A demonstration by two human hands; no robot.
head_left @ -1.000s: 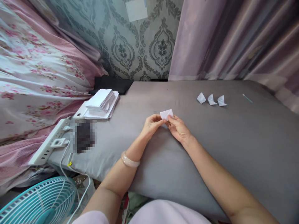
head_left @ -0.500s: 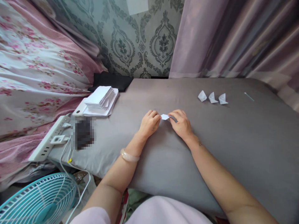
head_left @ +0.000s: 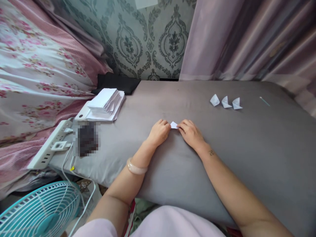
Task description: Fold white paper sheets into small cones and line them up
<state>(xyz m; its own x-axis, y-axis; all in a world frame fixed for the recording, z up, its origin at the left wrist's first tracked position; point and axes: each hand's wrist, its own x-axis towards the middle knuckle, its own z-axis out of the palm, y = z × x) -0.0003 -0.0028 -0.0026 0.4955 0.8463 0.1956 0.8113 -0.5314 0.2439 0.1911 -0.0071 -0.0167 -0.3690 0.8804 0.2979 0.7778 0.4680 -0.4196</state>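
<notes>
A small folded piece of white paper [head_left: 174,125] is between my two hands, just above or on the grey cloth surface [head_left: 187,184]. My left hand [head_left: 160,132] pinches its left end, with the fingers closed. At the right end, my right hand [head_left: 190,132] grips the paper between thumb and fingers. The paper's upper edge rises to a low point; its ends are hidden by my fingertips. Farther back on the right stand three folded paper boats [head_left: 226,102] in a row.
A stack of white paper [head_left: 105,102] lies at the left, near a black flat item [head_left: 118,84]. A white power strip [head_left: 50,144] with plugs and cables runs along the left edge, above a turquoise fan [head_left: 46,210]. A thin stick [head_left: 265,101] lies far right.
The paper between my hands has gone from a flat six-sided outline to a peaked, roughly triangular one. My right fingers have closed in along its right end. The view has shifted slightly.
</notes>
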